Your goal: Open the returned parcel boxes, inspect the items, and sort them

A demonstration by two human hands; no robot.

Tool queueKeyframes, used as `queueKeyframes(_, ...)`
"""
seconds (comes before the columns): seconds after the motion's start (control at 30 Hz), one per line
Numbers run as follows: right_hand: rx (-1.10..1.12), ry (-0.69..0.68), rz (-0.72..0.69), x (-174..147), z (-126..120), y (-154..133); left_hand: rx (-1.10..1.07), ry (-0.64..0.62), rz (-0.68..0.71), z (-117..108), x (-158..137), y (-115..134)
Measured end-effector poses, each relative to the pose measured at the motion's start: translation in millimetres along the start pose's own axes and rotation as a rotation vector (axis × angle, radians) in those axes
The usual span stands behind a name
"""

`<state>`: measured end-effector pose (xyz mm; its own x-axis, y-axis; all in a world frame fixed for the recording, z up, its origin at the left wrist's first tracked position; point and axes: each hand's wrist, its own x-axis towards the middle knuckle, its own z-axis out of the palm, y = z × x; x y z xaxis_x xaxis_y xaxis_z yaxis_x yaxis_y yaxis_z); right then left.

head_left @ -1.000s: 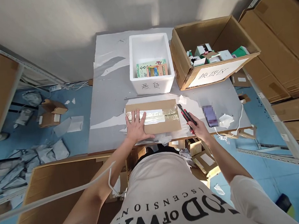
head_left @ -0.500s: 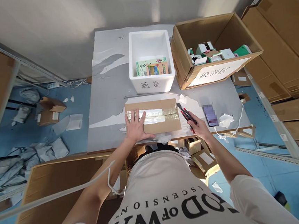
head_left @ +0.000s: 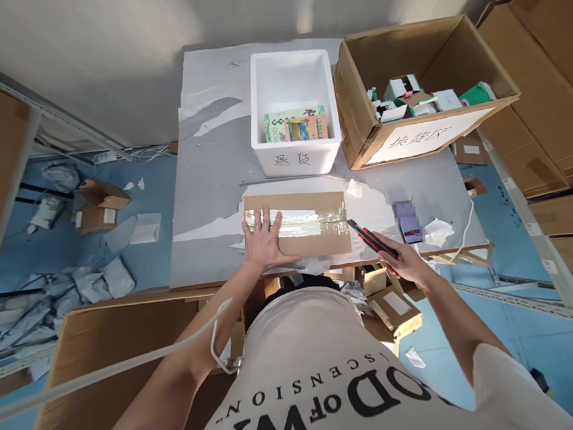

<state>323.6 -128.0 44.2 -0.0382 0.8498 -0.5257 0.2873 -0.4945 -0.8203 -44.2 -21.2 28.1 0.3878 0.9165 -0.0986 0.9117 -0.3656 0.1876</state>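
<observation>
While our left hand (head_left: 265,243) is lying flat, fingers spread, on the taped cardboard carton (head_left: 314,245) at the centre of the frame, our right hand (head_left: 401,260) is gripping a red-and-black utility knife (head_left: 375,239). Its blade is pointing at the carton's right end; whether it is touching, we cannot tell. We are apparently bracing the carton and lining the knife up with the clear packing tape (head_left: 335,227); cutting there would be calling for a shallow, controlled stroke, with our left fingers out of the blade's line.

The carton is lying on a grey-covered table (head_left: 205,205). At upper centre a white foam box (head_left: 298,163) is holding flat printed packs (head_left: 306,129); at upper right a labelled cardboard box (head_left: 366,127) is holding small cartons (head_left: 448,100). Right of centre, a smartphone (head_left: 407,221) is resting near crumpled paper (head_left: 438,232). At left, grey mailing bags (head_left: 92,285) are lying heaped above blue floor (head_left: 156,179).
</observation>
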Motion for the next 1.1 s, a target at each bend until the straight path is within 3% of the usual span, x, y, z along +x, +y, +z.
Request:
queueKeyframes(0.23, 0.118, 0.169, -0.009, -46, 36, 31, -0.014, -0.008, 0.022, -1, 6, -4)
queueKeyframes(0.43, 0.409, 0.474, -0.003, -27, 44, 35, -0.144, 0.018, 0.0, -8, 3, -9)
queueKeyframes(0.57, 0.625, 0.398, 0.005, -3, 89, 20, -0.408, 0.245, -0.181, -14, 23, -53)
queueKeyframes(0.6, 0.665, 0.374, 0.008, 1, 102, 17, -0.515, 0.253, -0.231, -13, 31, -67)
queueKeyframes(0.73, 0.778, 0.364, -0.027, 13, 133, 16, -1.073, -0.009, -0.398, 0, 60, -106)
queueKeyframes(0.83, 0.786, 0.386, -0.074, 28, 126, 19, -1.264, -0.072, -0.434, 3, 61, -109)
queueKeyframes(1.0, 0.64, 0.38, -0.147, 89, 75, -5, -1.276, 0.066, -0.391, -9, 22, -98)
queueKeyframes(1.1, 0.535, 0.374, -0.253, 138, 47, -36, -1.282, 0.191, -0.434, -1, -17, -77)
